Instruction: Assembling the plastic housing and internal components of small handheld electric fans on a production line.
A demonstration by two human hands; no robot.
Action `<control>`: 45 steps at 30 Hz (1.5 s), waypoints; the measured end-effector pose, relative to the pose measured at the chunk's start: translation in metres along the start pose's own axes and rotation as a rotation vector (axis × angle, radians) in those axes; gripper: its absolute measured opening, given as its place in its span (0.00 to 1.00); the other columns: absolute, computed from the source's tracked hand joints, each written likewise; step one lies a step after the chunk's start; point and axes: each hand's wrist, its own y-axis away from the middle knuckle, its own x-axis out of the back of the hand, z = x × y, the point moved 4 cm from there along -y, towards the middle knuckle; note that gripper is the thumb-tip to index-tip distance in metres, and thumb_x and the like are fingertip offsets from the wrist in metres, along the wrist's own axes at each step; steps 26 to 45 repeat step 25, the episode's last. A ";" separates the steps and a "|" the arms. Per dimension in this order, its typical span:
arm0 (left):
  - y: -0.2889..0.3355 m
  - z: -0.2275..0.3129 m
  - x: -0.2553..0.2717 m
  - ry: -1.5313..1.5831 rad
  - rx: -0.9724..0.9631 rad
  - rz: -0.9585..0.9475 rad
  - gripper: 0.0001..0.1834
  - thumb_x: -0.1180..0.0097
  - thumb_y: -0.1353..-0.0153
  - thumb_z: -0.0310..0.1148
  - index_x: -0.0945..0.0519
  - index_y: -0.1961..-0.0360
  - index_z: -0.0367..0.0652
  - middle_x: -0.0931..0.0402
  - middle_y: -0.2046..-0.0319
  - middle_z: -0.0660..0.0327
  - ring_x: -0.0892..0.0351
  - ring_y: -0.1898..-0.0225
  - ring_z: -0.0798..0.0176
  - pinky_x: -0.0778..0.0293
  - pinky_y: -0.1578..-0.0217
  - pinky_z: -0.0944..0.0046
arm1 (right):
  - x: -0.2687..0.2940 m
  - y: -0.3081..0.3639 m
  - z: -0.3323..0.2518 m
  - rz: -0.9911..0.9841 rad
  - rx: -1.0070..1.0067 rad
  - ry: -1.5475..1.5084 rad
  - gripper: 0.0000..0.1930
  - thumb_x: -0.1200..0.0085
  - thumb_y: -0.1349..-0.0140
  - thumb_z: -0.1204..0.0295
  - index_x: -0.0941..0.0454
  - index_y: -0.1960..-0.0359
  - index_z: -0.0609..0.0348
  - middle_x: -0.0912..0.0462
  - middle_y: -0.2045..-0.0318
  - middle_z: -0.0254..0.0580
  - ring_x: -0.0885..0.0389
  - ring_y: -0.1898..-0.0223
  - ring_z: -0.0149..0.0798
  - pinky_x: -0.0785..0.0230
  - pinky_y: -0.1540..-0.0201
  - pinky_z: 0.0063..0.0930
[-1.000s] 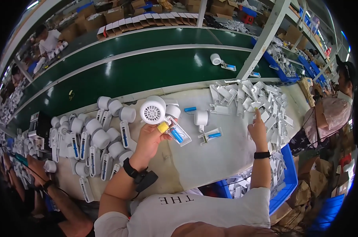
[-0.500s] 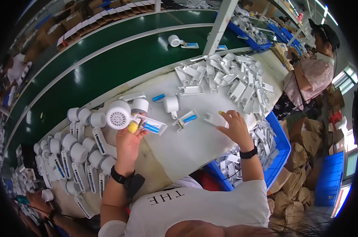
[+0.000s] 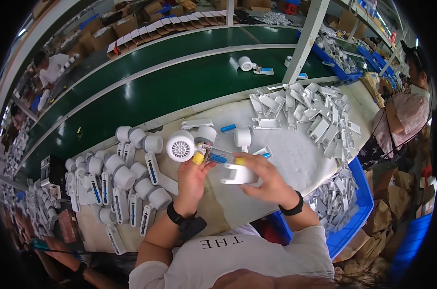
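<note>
My left hand is closed on a small handheld fan with a round grilled white head. Its opened handle shows a blue battery and thin wires. Close beside that handle, my right hand grips a white plastic handle cover, held apart from the fan. Yellow wraps show on a digit of each hand. Just beyond lie another fan with its handle partly hidden by my right hand, and a loose blue battery on the worktable.
Several white fans crowd the table's left. A heap of white covers lies at the right, above a blue crate of parts. Behind runs a green conveyor with a metal post. A co-worker stands right; another's arm shows lower left.
My right hand has lifted the white cover off the table and brought it left, near the fan in my left hand. The whole view has shifted, so things appear further right.
</note>
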 end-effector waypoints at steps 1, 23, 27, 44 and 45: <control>-0.001 -0.002 0.001 0.030 -0.014 -0.030 0.17 0.51 0.39 0.32 0.31 0.50 0.38 0.28 0.52 0.56 0.26 0.55 0.64 0.28 0.56 0.63 | -0.009 -0.007 -0.002 0.002 0.003 0.001 0.32 0.41 0.61 0.78 0.33 0.47 0.56 0.30 0.46 0.47 0.28 0.55 0.46 0.37 0.52 0.34; 0.007 0.005 0.002 -0.099 -0.124 -0.105 0.18 0.48 0.44 0.24 0.29 0.51 0.36 0.27 0.53 0.56 0.27 0.52 0.64 0.31 0.52 0.67 | -0.024 -0.032 -0.011 -0.141 0.170 0.225 0.28 0.42 0.60 0.75 0.31 0.51 0.58 0.31 0.47 0.46 0.26 0.54 0.46 0.33 0.54 0.33; 0.006 0.005 0.004 -0.042 -0.095 -0.096 0.18 0.48 0.44 0.24 0.29 0.50 0.36 0.27 0.53 0.56 0.27 0.52 0.64 0.31 0.52 0.66 | -0.026 -0.035 -0.008 -0.157 0.170 0.270 0.28 0.42 0.60 0.75 0.31 0.51 0.58 0.31 0.46 0.47 0.26 0.53 0.46 0.33 0.52 0.32; 0.006 0.005 0.004 -0.042 -0.095 -0.096 0.18 0.48 0.44 0.24 0.29 0.50 0.36 0.27 0.53 0.56 0.27 0.52 0.64 0.31 0.52 0.66 | -0.026 -0.035 -0.008 -0.157 0.170 0.270 0.28 0.42 0.60 0.75 0.31 0.51 0.58 0.31 0.46 0.47 0.26 0.53 0.46 0.33 0.52 0.32; 0.006 0.005 0.004 -0.042 -0.095 -0.096 0.18 0.48 0.44 0.24 0.29 0.50 0.36 0.27 0.53 0.56 0.27 0.52 0.64 0.31 0.52 0.66 | -0.026 -0.035 -0.008 -0.157 0.170 0.270 0.28 0.42 0.60 0.75 0.31 0.51 0.58 0.31 0.46 0.47 0.26 0.53 0.46 0.33 0.52 0.32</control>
